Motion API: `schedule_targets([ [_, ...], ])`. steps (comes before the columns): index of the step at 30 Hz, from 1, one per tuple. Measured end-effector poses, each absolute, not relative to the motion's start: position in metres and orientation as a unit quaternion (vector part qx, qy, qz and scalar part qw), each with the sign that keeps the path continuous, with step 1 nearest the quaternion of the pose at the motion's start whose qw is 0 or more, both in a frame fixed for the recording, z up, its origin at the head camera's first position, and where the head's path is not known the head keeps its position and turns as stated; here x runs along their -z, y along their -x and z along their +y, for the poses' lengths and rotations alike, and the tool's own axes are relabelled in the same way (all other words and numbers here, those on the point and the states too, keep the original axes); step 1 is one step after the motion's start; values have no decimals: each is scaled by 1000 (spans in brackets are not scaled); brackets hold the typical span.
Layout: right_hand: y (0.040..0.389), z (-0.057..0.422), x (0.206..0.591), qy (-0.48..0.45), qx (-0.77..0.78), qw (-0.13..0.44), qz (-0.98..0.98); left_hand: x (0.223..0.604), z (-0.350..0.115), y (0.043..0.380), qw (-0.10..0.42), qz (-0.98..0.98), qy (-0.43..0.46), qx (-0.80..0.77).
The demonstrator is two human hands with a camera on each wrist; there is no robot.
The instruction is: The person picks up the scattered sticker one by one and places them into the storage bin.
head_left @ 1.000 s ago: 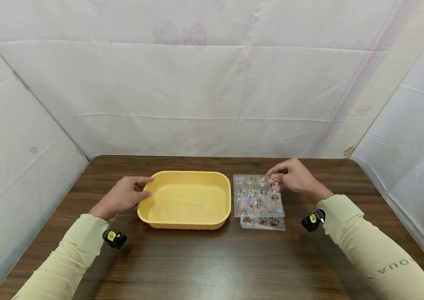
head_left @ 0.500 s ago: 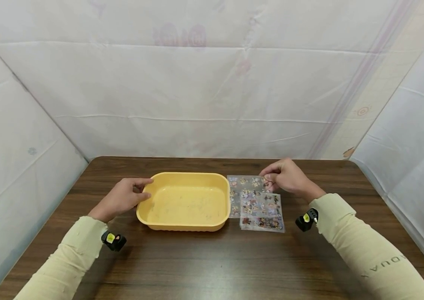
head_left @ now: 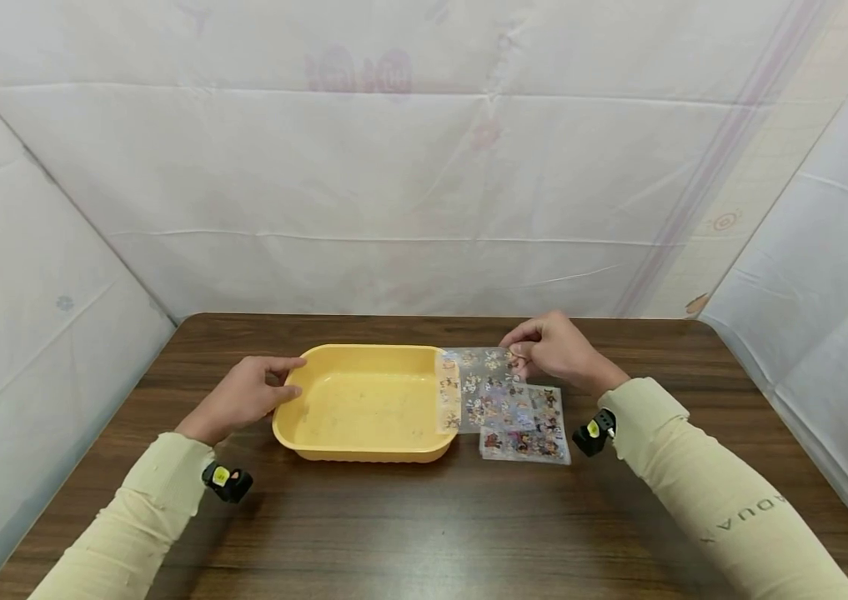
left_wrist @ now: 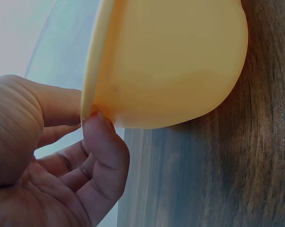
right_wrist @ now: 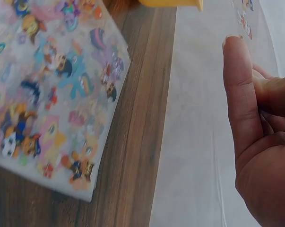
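Note:
A yellow plastic basin (head_left: 363,400) stands on the table, and my left hand (head_left: 247,390) pinches its left rim. In the left wrist view, thumb and finger clasp the basin's rim (left_wrist: 89,66) from both sides. My right hand (head_left: 559,354) pinches the far right corner of a clear sticker sheet (head_left: 472,379) with small cartoon figures. The left part of that sheet overlaps the basin's right rim. Beneath its right part lies a stack of similar sticker sheets (head_left: 524,446) on the table, shown close up in the right wrist view as a stack (right_wrist: 57,109) with colourful cartoon animals.
The brown wood-grain table (head_left: 393,525) carries all of this. Pale printed sheeting (head_left: 424,200) hangs behind it and along both sides. A small black camera (head_left: 227,481) is strapped at my left wrist, another black camera (head_left: 594,432) at my right.
My right hand has moved left with the sticker sheet, from over the stack to partly over the basin's right rim. The left hand and basin have stayed in place.

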State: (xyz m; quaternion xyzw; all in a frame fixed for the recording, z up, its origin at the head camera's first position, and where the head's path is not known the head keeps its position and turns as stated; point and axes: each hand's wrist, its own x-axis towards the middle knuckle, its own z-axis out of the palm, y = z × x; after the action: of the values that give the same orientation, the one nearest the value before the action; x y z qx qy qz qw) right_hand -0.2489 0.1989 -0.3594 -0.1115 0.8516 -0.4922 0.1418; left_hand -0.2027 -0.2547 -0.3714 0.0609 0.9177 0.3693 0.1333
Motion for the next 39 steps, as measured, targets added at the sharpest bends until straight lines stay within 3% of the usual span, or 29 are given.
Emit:
schedule_targets([
  [39, 261, 141, 348, 153, 514, 157, 829, 370, -254, 208, 147, 915, -51, -372],
])
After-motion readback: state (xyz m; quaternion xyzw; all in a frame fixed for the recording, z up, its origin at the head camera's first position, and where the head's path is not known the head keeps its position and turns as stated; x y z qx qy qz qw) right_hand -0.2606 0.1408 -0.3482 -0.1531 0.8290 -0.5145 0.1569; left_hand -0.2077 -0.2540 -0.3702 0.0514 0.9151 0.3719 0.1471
